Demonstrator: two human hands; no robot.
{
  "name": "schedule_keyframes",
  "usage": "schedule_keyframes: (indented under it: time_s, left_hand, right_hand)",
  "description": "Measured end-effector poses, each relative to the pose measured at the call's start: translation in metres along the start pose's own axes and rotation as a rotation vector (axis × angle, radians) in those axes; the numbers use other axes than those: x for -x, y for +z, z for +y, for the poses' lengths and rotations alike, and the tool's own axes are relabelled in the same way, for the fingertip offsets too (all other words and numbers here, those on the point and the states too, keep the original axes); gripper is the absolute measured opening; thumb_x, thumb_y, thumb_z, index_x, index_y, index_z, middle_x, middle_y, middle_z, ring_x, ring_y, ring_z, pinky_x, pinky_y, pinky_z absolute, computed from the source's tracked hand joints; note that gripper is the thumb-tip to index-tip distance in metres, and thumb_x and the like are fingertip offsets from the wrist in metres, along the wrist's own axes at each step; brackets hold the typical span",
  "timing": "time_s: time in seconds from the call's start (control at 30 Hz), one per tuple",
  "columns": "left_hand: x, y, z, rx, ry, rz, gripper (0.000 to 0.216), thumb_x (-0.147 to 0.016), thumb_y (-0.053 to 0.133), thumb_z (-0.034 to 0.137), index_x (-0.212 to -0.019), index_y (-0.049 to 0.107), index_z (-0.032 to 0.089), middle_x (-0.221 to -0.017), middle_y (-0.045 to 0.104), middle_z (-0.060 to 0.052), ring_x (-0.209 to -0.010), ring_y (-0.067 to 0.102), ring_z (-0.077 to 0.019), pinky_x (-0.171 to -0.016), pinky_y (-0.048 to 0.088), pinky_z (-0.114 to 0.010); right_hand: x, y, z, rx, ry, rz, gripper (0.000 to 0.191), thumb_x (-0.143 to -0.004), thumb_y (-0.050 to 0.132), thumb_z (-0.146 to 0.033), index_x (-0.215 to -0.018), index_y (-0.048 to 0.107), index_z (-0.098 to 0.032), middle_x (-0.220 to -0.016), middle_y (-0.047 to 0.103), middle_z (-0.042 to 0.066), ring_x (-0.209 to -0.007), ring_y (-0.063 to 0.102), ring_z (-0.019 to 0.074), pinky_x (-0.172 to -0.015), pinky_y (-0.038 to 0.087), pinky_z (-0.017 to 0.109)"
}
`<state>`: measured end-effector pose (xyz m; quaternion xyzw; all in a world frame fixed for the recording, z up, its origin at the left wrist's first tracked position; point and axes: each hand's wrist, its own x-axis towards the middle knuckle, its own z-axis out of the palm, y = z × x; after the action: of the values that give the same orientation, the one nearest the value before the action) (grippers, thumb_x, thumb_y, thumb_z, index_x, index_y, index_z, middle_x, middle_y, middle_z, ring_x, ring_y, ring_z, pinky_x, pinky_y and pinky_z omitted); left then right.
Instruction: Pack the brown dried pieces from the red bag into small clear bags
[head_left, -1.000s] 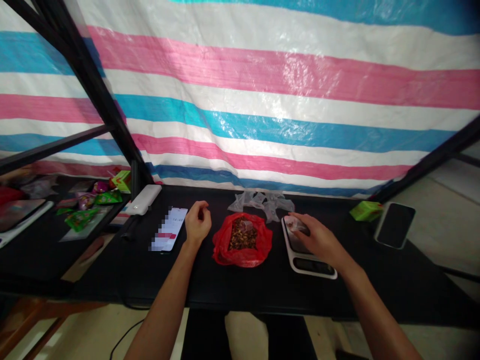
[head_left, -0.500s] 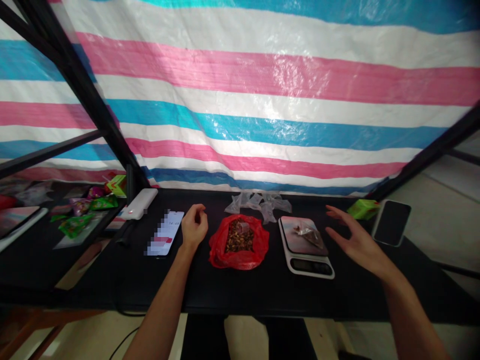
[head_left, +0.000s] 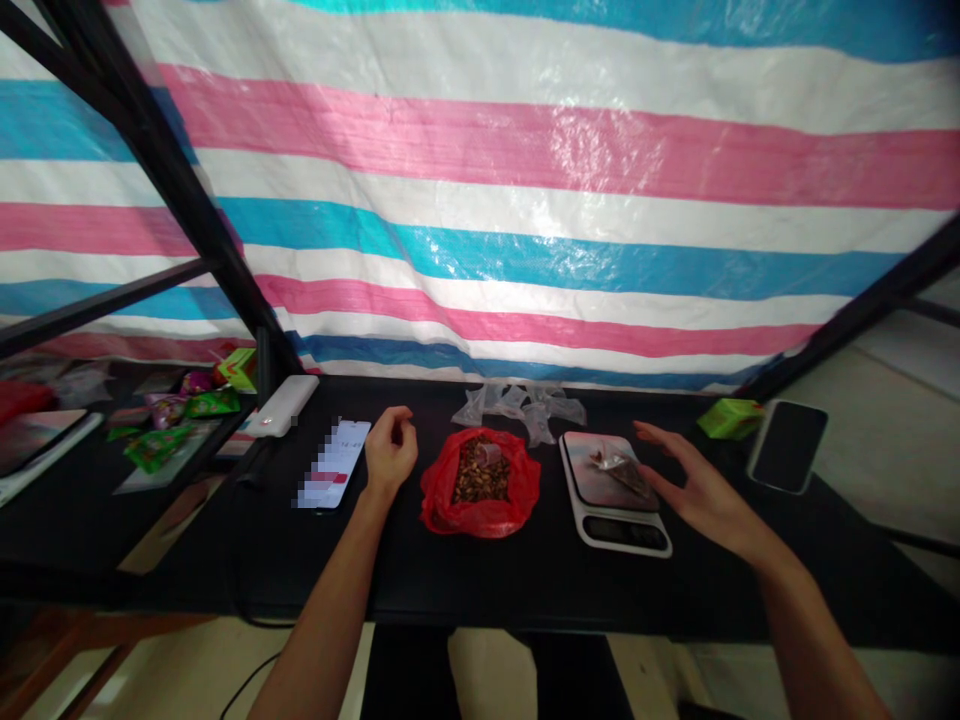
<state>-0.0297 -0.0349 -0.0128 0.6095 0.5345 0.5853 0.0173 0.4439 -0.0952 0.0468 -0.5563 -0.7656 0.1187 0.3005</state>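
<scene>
Left hand point(head_left: 390, 452) curled beside red bag point(head_left: 480, 517), right hand point(head_left: 694, 490) spread off scale's point(head_left: 592, 470) right edge.

Light is glowing through the tarp point(head_left: 525, 200), glaring white along its pink stripe. The table point(head_left: 525, 585) is lying dim, and the scale point(head_left: 587, 468) is mirroring pink. Frame edges are bowing; the left shelf point(head_left: 67, 525) is blurring.

The black table point(head_left: 525, 590) bears the resting left hand point(head_left: 390, 452). A lit phone point(head_left: 334, 465) lies just left of it, with a white power bank point(head_left: 283, 405) farther on. A red bag of nuts point(head_left: 484, 512) lies between the hands. A kitchen scale point(head_left: 591, 485) sits just left of the right hand point(head_left: 694, 490), with clear bags point(head_left: 525, 402) beyond. A green box point(head_left: 729, 418) and a dark phone point(head_left: 789, 445) lie to the right of that hand.
</scene>
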Motion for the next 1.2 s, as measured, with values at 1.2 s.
schedule_keyframes:
  time_s: [1.2]
  left_hand:
    - [-0.001, -0.001, 0.001, 0.007, 0.006, 0.017, 0.014, -0.086, 0.054, 0.012, -0.094, 0.063, 0.020, -0.074, 0.062, 0.001, -0.061, 0.056, -0.0123, -0.059, 0.044, -0.024]
  right_hand:
    - [-0.036, 0.083, -0.107, -0.086, -0.165, -0.365, 0.038, -0.094, 0.052, -0.019, -0.132, 0.056, -0.024, -0.126, 0.065, 0.010, -0.113, 0.062, 0.0254, -0.098, 0.048, 0.040]
